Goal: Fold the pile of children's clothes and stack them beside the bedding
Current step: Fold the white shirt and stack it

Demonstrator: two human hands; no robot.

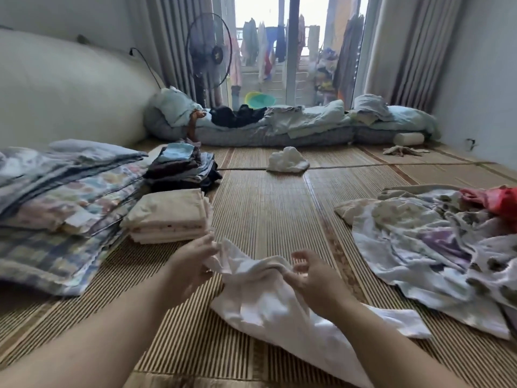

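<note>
ok, left hand (pixel 193 266) and right hand (pixel 312 277) each pinch the far edge of the white garment (pixel 265 303). pull taut, lay flat on mat (pixel 265 208), align seams, then fold; cream stack (pixel 167 217) sits left.

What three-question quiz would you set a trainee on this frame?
1. True or false: the left hand and the right hand both grip the white garment.
2. Fill in: ___ folded stacks sit beside the bedding.
3. The unfolded pile lies: A on the person's right; B on the bedding; C in the person's lap.
Key: 1 true. 2 two, the cream stack and the dark stack. 3 A.
</note>
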